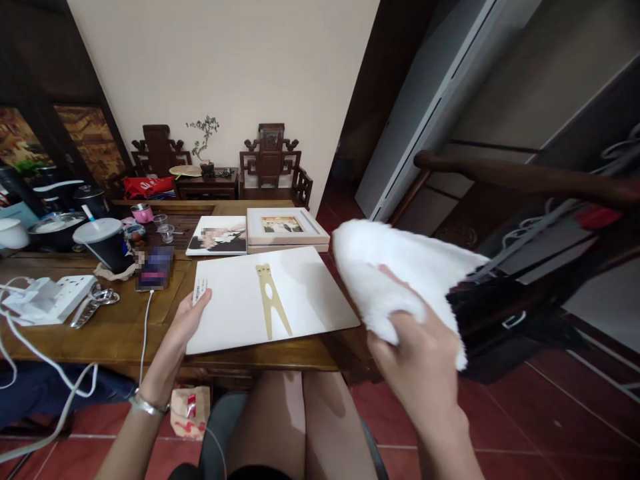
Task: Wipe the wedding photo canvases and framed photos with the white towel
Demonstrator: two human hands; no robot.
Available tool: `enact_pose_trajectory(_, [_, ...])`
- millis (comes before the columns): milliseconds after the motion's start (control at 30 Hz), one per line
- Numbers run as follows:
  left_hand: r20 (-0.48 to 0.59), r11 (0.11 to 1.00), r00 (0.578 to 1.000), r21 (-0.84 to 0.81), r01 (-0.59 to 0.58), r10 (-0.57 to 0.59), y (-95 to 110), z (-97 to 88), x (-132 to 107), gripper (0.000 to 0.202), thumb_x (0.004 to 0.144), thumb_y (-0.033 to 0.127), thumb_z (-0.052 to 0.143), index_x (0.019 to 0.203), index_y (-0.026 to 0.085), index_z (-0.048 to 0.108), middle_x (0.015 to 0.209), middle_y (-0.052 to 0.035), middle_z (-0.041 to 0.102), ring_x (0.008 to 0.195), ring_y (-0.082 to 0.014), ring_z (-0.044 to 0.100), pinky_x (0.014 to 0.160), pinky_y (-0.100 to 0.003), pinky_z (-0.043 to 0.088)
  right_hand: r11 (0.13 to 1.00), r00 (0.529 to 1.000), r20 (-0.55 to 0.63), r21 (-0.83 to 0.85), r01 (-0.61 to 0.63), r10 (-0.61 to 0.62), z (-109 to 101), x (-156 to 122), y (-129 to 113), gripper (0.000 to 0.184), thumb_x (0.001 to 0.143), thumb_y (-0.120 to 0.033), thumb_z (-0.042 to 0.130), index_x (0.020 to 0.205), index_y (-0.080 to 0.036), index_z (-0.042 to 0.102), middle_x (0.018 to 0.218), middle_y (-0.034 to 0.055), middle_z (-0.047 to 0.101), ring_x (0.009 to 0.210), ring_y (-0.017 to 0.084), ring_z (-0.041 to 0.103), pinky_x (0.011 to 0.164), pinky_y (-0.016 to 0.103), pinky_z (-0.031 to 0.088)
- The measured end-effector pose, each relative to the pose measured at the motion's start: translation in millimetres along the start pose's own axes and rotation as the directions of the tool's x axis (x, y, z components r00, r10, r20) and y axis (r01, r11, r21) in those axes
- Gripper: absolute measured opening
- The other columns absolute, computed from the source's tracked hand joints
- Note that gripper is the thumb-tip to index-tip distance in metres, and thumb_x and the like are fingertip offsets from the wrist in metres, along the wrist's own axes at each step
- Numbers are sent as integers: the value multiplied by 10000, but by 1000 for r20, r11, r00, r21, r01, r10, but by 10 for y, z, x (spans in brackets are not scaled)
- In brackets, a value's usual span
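Observation:
My left hand grips the left edge of a white picture frame, its thumb lying on top near a small barcode label. The frame shows its back, with a gold, A-shaped stand leg on it, and is tilted over the table's front edge. In my right hand is a bunched white fluffy cloth, held up just right of the frame and slightly blurred. My right fingers are partly buried in the cloth.
The wooden table carries stacked framed pictures, a phone on a cable, a lidded cup and a white power strip. A dark wooden rail stands at right. A paper bag is below the table.

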State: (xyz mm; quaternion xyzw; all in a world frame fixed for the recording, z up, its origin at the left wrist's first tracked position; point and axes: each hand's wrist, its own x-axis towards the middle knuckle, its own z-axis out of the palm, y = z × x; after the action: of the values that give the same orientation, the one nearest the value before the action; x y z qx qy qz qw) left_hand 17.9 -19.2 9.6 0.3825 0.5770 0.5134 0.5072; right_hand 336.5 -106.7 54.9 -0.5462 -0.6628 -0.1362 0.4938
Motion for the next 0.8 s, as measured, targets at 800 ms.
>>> enact_pose_trajectory(800, [163,321,854,879,-353,495,-196,-134,202,725,666,668,640,1109,94,643,1249,-199,507,1231,-377,445,1053,-479,363,969,721,654,80,233,-228,923,-223,329,458,575,95,448,887,-140,686,1410,165,488,1388,358,297,1083,663,263])
